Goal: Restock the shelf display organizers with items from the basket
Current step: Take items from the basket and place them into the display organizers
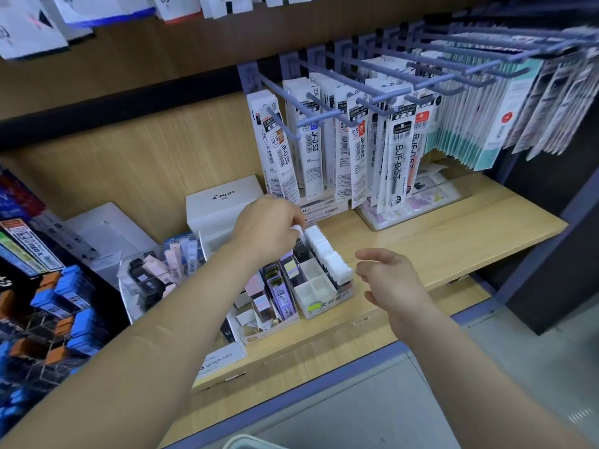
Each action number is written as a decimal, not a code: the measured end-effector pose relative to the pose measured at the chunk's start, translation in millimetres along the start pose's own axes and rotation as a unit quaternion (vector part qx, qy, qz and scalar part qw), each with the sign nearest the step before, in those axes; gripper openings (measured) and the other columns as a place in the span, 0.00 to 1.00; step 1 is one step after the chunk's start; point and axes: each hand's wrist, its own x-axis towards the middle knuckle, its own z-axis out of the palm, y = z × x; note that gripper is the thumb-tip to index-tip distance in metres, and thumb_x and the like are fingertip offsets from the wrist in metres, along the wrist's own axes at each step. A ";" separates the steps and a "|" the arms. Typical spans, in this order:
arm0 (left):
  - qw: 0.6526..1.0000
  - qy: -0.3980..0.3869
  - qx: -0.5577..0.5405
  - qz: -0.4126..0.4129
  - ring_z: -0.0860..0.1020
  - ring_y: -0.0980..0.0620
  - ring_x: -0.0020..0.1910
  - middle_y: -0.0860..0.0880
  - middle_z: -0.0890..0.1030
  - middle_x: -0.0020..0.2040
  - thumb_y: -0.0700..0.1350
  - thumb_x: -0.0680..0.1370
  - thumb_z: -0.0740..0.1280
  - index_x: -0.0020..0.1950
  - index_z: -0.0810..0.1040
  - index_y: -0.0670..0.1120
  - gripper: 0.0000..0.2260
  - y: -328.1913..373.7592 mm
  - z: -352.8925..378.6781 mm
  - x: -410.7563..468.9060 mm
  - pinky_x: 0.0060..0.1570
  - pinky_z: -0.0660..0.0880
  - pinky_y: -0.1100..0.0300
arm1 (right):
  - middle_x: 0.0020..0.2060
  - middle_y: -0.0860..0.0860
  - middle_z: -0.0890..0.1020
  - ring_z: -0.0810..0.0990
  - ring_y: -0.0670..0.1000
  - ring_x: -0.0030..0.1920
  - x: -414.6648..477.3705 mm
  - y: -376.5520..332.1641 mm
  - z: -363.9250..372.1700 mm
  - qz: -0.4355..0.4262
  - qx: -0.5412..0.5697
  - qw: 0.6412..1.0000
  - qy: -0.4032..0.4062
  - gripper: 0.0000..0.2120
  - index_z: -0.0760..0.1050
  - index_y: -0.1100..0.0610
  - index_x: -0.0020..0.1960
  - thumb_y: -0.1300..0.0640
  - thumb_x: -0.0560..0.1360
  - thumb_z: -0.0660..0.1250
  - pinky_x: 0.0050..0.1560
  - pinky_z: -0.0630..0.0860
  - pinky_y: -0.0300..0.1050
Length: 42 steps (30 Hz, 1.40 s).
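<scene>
A white divided organizer (319, 291) stands on the wooden shelf (453, 234). Its right row holds several white-capped items (327, 252); some middle cells look bare. My left hand (269, 226) reaches over the organizer's back end, fingers closed on a small white-capped item (297, 229), mostly hidden by the hand. My right hand (389, 275) hovers just right of the organizer, fingers loosely apart and holding nothing. Only a white rim of the basket (246, 442) shows at the bottom edge.
Left of the organizer stand cardboard trays of lead cases (275, 296) and a clear bin of erasers (162, 270). A white Pilot box (223, 202) sits behind. Refill packs (343, 157) hang on hooks above. Blue and orange cases (64, 306) fill the left.
</scene>
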 end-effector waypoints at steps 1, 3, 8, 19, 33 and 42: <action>1.000 -0.009 -0.002 -0.007 0.75 0.50 0.53 0.52 0.82 0.48 0.46 0.75 0.69 0.54 0.82 0.54 0.09 0.1 -0.1 2.2 0.48 0.73 0.58 | 0.42 0.50 0.77 0.74 0.47 0.40 0.8 3.3 0.6 0.004 -0.010 1.000 -0.006 0.13 0.77 0.53 0.58 0.64 0.77 0.61 0.49 0.75 0.46; 1.000 -0.025 -0.008 -0.017 0.78 0.49 0.51 0.52 0.82 0.47 0.45 0.74 0.70 0.52 0.82 0.53 0.07 0.0 -2.3 8.5 0.47 0.73 0.59 | 0.43 0.49 0.78 0.75 0.47 0.43 1.3 8.2 1.7 0.013 -0.023 1.000 -0.017 0.14 0.77 0.52 0.60 0.63 0.78 0.62 0.56 0.75 0.50; 0.998 -0.062 0.002 -0.010 0.79 0.52 0.48 0.54 0.83 0.45 0.44 0.72 0.72 0.49 0.84 0.53 0.07 1.6 -2.4 14.9 0.51 0.76 0.56 | 0.40 0.49 0.78 0.74 0.51 0.43 3.5 9.5 -2.7 0.029 -0.027 0.999 -0.018 0.12 0.77 0.53 0.59 0.62 0.78 0.62 0.58 0.77 0.56; 0.999 0.035 0.000 0.035 0.73 0.47 0.55 0.51 0.80 0.49 0.51 0.76 0.68 0.54 0.81 0.52 0.08 -0.9 -0.4 -17.0 0.54 0.71 0.52 | 0.50 0.55 0.81 0.79 0.51 0.47 -0.6 -6.8 -13.4 -0.038 -0.047 0.998 -0.001 0.09 0.79 0.55 0.55 0.63 0.78 0.63 0.44 0.78 0.44; 0.976 -0.082 -0.154 -0.128 0.74 0.52 0.32 0.53 0.76 0.28 0.48 0.77 0.66 0.35 0.77 0.49 0.11 -44.9 56.6 -262.1 0.34 0.68 0.58 | 0.35 0.54 0.83 0.79 0.48 0.32 -112.6 35.8 15.4 -0.116 -0.289 0.904 -0.293 0.07 0.79 0.59 0.45 0.64 0.78 0.63 0.32 0.75 0.37; 0.924 -0.341 -0.130 -0.114 0.79 0.49 0.48 0.52 0.82 0.48 0.46 0.77 0.64 0.50 0.82 0.50 0.07 -56.8 178.6 -351.4 0.50 0.77 0.55 | 0.43 0.58 0.75 0.71 0.55 0.42 -113.3 248.0 32.2 0.171 -0.323 0.906 -0.215 0.07 0.76 0.57 0.55 0.62 0.79 0.62 0.37 0.68 0.45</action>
